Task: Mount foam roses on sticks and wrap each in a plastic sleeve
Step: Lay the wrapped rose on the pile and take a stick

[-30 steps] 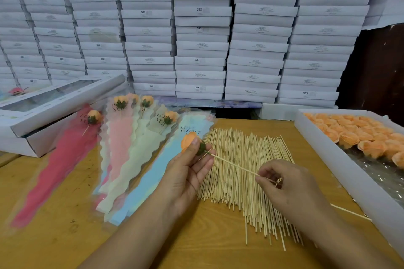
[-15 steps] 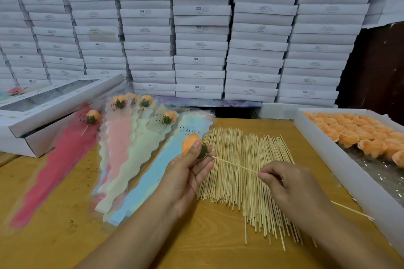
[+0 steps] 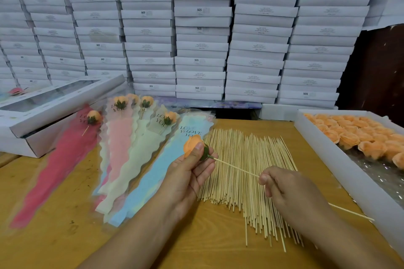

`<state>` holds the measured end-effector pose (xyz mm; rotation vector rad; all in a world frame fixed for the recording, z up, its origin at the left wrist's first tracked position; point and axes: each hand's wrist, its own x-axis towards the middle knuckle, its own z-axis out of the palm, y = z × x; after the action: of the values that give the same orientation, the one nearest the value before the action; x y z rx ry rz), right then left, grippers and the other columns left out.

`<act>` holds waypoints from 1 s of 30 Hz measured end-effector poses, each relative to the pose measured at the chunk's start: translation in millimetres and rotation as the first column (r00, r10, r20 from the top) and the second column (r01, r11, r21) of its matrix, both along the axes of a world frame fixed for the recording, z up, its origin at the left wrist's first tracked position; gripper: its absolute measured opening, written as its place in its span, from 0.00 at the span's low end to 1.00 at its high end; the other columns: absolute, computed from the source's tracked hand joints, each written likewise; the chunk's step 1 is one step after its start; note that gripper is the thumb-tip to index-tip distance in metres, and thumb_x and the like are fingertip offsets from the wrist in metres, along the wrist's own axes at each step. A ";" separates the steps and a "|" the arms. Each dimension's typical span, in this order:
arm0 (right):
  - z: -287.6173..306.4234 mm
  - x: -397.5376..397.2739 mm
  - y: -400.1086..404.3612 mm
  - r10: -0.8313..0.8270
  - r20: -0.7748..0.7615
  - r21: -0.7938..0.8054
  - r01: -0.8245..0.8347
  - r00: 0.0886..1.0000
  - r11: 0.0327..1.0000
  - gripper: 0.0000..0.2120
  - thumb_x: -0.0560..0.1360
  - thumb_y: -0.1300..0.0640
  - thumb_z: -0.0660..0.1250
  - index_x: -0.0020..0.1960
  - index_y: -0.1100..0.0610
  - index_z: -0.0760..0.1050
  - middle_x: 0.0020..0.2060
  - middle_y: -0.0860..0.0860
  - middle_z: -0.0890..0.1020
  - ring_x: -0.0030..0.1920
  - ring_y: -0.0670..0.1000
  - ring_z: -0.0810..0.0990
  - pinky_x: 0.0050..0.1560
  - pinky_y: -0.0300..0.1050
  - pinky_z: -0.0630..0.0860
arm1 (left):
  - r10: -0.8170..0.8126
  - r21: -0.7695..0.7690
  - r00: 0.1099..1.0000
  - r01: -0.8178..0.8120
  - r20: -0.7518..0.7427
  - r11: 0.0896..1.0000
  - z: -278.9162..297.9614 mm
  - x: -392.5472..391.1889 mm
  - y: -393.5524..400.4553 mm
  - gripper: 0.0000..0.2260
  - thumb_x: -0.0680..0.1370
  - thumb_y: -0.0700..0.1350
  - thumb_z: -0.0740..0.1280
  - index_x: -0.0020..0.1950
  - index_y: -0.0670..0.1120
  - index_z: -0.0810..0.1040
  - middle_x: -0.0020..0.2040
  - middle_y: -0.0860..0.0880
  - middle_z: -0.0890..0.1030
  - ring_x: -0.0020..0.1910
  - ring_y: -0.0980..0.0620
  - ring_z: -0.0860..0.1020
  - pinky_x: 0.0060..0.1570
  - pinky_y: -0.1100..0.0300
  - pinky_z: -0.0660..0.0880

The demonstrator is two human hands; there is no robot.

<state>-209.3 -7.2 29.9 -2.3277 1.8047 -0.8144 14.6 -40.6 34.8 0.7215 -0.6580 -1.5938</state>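
Nearest, both forearms reach in from six o'clock over the wooden surface (image 3: pixel 65 214). The right hand (image 3: pixel 284 188), at about five o'clock, pinches a thin wooden stick (image 3: pixel 236 167) whose tail pokes out behind the wrist toward four o'clock. The stick runs up to ten o'clock into the green base of an orange foam rose (image 3: pixel 191 143), which the left hand (image 3: pixel 190 177) grips at centre, thumb pressed on the petals and fingers curled beneath. Under both hands lies a spread pile of loose sticks (image 3: pixel 240 181).

At nine o'clock, plastic sleeves (image 3: pixel 150 179) in blue, cream, pink and red fan across the surface, printed "LOVE YOU"; several hold wrapped roses (image 3: pixel 146 101) at their far ends. At three o'clock, a white tray (image 3: pixel 341 159) holds rows of orange rose heads (image 3: pixel 358 135). At ten o'clock lies a white window-lid box (image 3: pixel 54 102).

Farthest, at twelve o'clock, stacked white boxes (image 3: pixel 201 28) form a wall; some labels read "SGS", the smaller print illegible.
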 end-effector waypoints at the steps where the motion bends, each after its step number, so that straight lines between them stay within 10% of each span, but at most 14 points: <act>1: 1.0 0.0 0.1 0.002 0.007 0.005 -0.002 1.000 1.000 0.13 0.82 0.48 0.57 0.44 0.47 0.77 0.33 0.42 0.79 0.33 0.40 0.75 0.29 0.34 0.64 | 0.002 0.003 1.000 -0.002 -0.003 1.000 0.3 -0.2 -0.1 0.12 0.72 0.47 0.71 0.46 0.38 0.86 0.49 0.39 0.85 0.41 0.51 0.86 0.43 0.61 0.83; 19: 31.1 -23.6 5.2 0.027 0.135 0.069 -0.037 0.990 0.997 0.09 0.76 0.50 0.71 0.38 0.39 0.79 0.36 0.45 0.84 0.38 0.47 0.82 0.42 0.54 0.81 | 0.120 0.041 0.984 -0.115 -0.134 0.992 7.5 13.1 -7.8 0.08 0.71 0.45 0.73 0.38 0.40 0.87 0.47 0.39 0.86 0.54 0.43 0.82 0.44 0.58 0.84; 30: 25.2 -30.7 -1.2 0.060 0.064 0.152 -0.069 0.996 0.986 0.16 0.79 0.49 0.66 0.33 0.44 0.78 0.33 0.38 0.82 0.30 0.45 0.79 0.34 0.43 0.75 | 0.115 0.013 0.991 -0.114 -0.072 0.993 8.1 11.8 -6.5 0.09 0.71 0.46 0.72 0.35 0.44 0.88 0.43 0.42 0.86 0.40 0.52 0.86 0.38 0.63 0.83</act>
<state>-240.0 -8.5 55.1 -2.2281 1.6948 -0.7014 26.4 -47.1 42.9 0.6919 -0.5473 -1.5111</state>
